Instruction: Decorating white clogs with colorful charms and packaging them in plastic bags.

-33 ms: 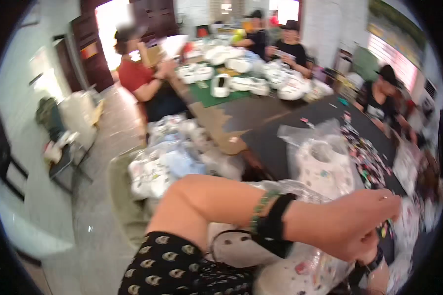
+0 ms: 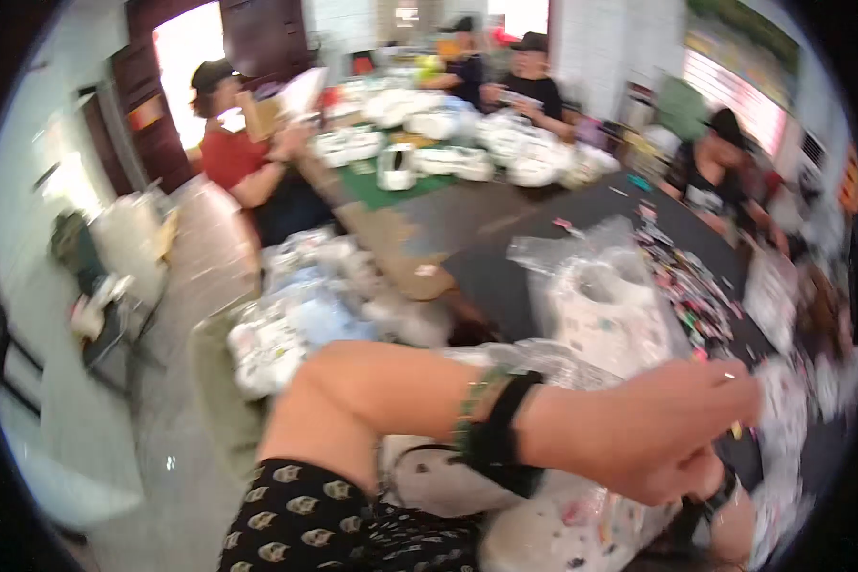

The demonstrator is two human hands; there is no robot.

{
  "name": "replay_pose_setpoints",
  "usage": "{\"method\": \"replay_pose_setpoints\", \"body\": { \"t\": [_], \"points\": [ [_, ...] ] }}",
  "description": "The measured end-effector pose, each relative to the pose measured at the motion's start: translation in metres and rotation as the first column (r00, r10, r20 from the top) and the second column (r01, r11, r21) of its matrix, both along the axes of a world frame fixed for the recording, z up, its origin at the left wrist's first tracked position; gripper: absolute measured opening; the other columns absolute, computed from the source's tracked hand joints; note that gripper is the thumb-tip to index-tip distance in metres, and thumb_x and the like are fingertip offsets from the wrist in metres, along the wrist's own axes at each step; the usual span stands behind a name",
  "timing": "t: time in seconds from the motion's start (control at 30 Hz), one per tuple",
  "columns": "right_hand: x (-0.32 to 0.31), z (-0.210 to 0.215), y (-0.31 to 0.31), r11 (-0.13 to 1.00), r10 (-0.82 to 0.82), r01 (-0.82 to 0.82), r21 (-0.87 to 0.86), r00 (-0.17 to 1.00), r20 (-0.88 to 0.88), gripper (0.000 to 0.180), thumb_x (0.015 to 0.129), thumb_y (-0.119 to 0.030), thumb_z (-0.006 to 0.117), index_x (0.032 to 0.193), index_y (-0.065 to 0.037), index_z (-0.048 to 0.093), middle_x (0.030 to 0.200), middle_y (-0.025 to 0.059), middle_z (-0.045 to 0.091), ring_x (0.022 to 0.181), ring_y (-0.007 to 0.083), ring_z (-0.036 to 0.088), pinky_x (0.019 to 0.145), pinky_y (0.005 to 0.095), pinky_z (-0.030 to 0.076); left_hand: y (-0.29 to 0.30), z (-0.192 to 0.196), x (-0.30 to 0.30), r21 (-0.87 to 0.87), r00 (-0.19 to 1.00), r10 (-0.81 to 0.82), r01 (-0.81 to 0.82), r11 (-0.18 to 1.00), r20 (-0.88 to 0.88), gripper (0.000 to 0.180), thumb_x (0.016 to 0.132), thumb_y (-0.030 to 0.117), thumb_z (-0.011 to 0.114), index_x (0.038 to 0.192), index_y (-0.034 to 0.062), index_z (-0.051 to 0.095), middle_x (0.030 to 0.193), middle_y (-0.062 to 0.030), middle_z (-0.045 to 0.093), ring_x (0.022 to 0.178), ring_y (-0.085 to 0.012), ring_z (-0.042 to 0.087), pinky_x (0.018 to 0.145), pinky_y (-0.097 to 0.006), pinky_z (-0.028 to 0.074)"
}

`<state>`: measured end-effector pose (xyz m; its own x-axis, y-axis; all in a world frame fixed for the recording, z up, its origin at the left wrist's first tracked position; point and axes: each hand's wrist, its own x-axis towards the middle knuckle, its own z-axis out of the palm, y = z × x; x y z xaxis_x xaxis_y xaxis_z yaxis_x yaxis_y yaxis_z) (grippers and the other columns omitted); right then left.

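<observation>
Left grip (image 2: 653,434) curled shut, contents can't tell; right grip (image 2: 710,486) mostly hidden beneath it, state unclear. Clear plastic bag (image 2: 582,520) just below both grips, white printed roll (image 2: 605,310) above them on dark tabletop (image 2: 505,276).

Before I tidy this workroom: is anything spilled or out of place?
Yes. Small colourful bits lie scattered loose over the long dark table, and bulging clear plastic bags sit heaped beside it. The picture is too blurred to judge any damage.
</observation>
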<state>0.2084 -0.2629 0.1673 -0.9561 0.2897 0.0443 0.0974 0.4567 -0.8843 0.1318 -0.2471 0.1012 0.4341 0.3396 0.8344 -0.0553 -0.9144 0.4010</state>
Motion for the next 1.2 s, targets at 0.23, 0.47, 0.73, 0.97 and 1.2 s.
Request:
{"method": "replay_pose_setpoints", "body": {
  "t": [0.23, 0.47, 0.73, 0.97, 1.2],
  "points": [
    [0.089, -0.067, 0.052, 0.825, -0.371, 0.516, 0.231, 0.802, -0.469, 0.021, 0.086, -0.006, 0.067, 0.106, -0.006, 0.062, 0.08, 0.0021, 0.062, 0.077, 0.0062, 0.059, 0.066, 0.0268, 0.049, -0.01, 0.068, -0.035, 0.067, 0.964, 0.111, -0.097, 0.993, -0.242, 0.038, 0.075, 0.005, 0.065, 0.111, 0.001, 0.053, 0.102, -0.0133, 0.052, 0.079, -0.0165, 0.051, 0.069, -0.025, 0.045],
    [0.209, -0.009, 0.073, 0.59, -0.578, 0.803, -0.084, 0.348, -0.738, 0.007, 0.094, -0.01, 0.064, 0.1, -0.009, 0.066, 0.086, -0.0024, 0.066, 0.071, 0.0033, 0.059, 0.058, 0.0192, 0.047, 0.019, 0.089, -0.084, 0.267, 0.761, 0.643, -0.604, 0.751, -0.086, 0.055, 0.083, 0.025, 0.061, 0.132, 0.0019, 0.049, 0.143, -0.0183, 0.045, 0.122, -0.0247, 0.051, 0.102, -0.036, 0.036],
    [0.382, 0.018, 0.144, -0.329, -0.426, 0.938, -0.107, -0.248, -0.87, 0.037, 0.09, -0.024, 0.07, 0.115, 0.001, 0.061, 0.089, -0.0016, 0.065, 0.074, 0.0062, 0.054, 0.064, 0.0215, 0.043, 0.063, 0.041, -0.177, 0.097, 0.689, 0.707, -0.701, 0.706, -0.161, 0.033, 0.093, 0.003, 0.051, 0.126, 0.0016, 0.054, 0.139, -0.0146, 0.049, 0.128, -0.0231, 0.047, 0.107, -0.034, 0.035],
    [0.611, -0.086, 0.199, -0.74, -0.664, 0.274, 0.614, -0.444, -0.602, 0.017, 0.085, -0.019, 0.058, 0.095, -0.007, 0.063, 0.076, 0.0124, 0.062, 0.073, 0.031, 0.062, 0.068, 0.0413, 0.05, 0.063, 0.014, -0.183, -0.189, 0.65, 0.707, -0.759, 0.623, -0.279, 0.02, 0.088, 0.003, 0.054, 0.107, 0.0049, 0.059, 0.125, -0.0073, 0.056, 0.116, -0.0165, 0.051, 0.097, -0.03, 0.038],
    [0.64, -0.151, 0.194, -0.679, -0.728, 0.336, 0.653, -0.42, -0.542, 0.026, 0.086, -0.032, 0.058, 0.098, -0.011, 0.068, 0.088, 0.0188, 0.069, 0.086, 0.0379, 0.067, 0.073, 0.0453, 0.051, 0.079, -0.013, -0.177, -0.152, 0.522, 0.725, -0.845, 0.513, -0.45, 0.018, 0.083, 0.004, 0.059, 0.101, 0.0055, 0.063, 0.11, -0.0044, 0.063, 0.101, -0.0175, 0.06, 0.085, -0.032, 0.046]
  ]
}}
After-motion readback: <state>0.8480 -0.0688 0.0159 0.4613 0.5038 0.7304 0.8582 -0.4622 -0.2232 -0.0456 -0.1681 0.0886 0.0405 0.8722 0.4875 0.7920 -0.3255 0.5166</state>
